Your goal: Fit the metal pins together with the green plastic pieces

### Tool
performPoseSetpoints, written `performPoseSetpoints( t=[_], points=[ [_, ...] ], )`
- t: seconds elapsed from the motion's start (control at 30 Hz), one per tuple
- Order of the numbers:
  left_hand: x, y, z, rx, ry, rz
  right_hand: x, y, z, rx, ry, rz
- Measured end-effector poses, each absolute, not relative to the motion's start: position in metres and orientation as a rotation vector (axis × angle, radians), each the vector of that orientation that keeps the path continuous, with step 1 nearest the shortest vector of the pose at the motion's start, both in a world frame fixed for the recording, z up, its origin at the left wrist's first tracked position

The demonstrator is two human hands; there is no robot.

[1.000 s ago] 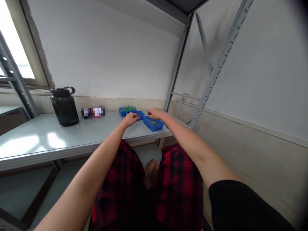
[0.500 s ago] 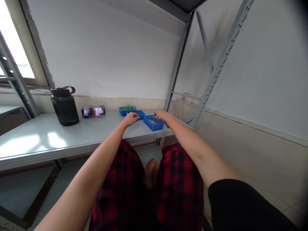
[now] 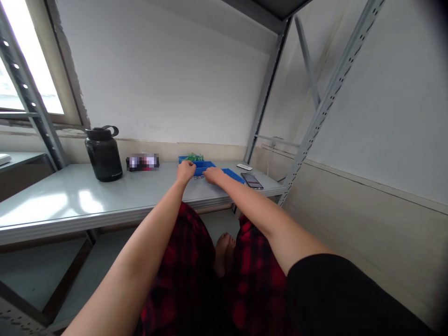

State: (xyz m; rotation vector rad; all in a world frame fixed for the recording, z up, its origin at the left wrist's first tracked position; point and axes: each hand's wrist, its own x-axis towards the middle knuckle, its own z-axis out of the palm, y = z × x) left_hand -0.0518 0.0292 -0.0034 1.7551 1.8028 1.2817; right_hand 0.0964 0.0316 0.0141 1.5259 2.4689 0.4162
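I have the left hand [image 3: 186, 170] at the near left corner of the middle blue tray [image 3: 205, 170], its thumb and fingers drawn nearly together; I cannot tell whether anything is pinched there. My right hand [image 3: 212, 175] is just in front of the same tray, fingers curled downward, and a thin metallic piece [image 3: 199, 177] shows at its fingertips, in front of the tray and between both hands. Whether the fingers grip that piece or only meet it, I cannot make out.

Just behind the middle tray, to its left, a second blue tray [image 3: 181, 159] carries green pieces [image 3: 194, 157]. Right of the middle tray is a third blue tray [image 3: 235, 175], partly hidden by the right forearm, and past it a phone [image 3: 252, 181] and a white object [image 3: 244, 167]. Well left of the middle tray, a dark bottle [image 3: 104, 155] stands upright on the table [image 3: 140, 187].
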Motion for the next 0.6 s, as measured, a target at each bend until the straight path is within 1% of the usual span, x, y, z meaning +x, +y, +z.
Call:
performPoseSetpoints(
  t=[0.07, 0.13, 0.27, 0.47, 0.6],
  points=[
    [-0.051, 0.030, -0.005, 1.760, 1.789, 1.293, 0.079, 0.035, 0.000, 1.512, 2.533, 0.426],
    [-0.050, 0.029, -0.005, 1.771, 1.767, 1.311, 0.066, 0.037, -0.014, 1.589, 2.561, 0.412],
    [-0.047, 0.028, -0.004, 1.755, 1.764, 1.310, 0.058, 0.041, -0.031, 1.619, 2.576, 0.419],
    [-0.047, 0.027, -0.003, 1.760, 1.761, 1.300, 0.072, 0.045, -0.032, 1.551, 2.598, 0.451],
    [-0.048, 0.028, -0.004, 1.778, 1.748, 1.272, 0.086, 0.043, -0.033, 1.377, 2.625, 0.661]
  ],
)
